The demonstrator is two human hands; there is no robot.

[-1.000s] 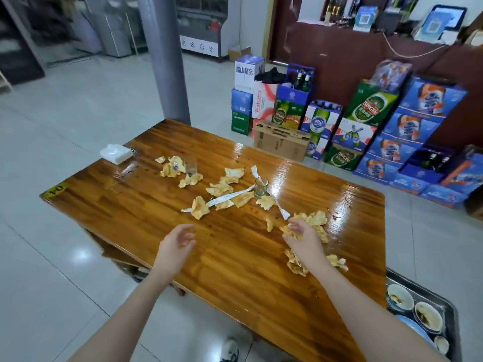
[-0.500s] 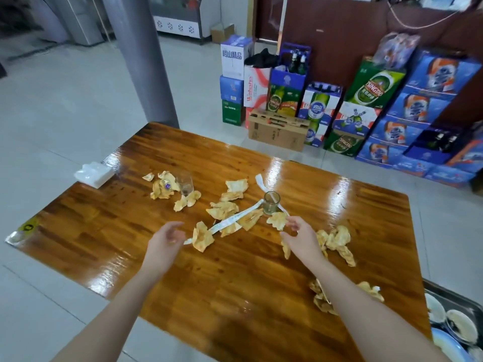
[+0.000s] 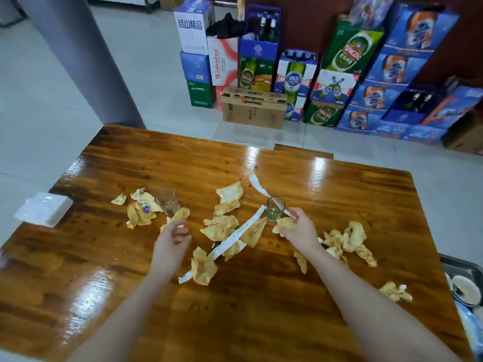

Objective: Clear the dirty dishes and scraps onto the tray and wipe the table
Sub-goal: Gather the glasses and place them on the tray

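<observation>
Several crumpled yellow napkin scraps [image 3: 220, 227] lie across the middle of the glossy wooden table [image 3: 235, 309]. A long white paper strip [image 3: 236, 235] runs among them. My right hand [image 3: 300, 231] grips one yellow scrap [image 3: 285, 223] just below a small green-tinted glass [image 3: 275, 208]. My left hand [image 3: 171, 242] hovers open above the table, fingers apart, near the scraps under a clear glass [image 3: 167, 201]. More scraps [image 3: 352, 239] are piled right of my right forearm. The metal tray [image 3: 461, 265] with dirty bowls [image 3: 465, 290] shows at the right edge.
A white tissue pack [image 3: 43, 211] rests at the table's left edge. A grey pillar [image 3: 78, 56] stands behind the far left corner. Stacked beer cartons [image 3: 347, 74] and a brown cardboard box [image 3: 252, 107] line the floor beyond the table.
My right hand moved left from the right-hand scrap pile toward the green glass and closed on a scrap. My left hand reached forward. The view tilted down and nearer.
</observation>
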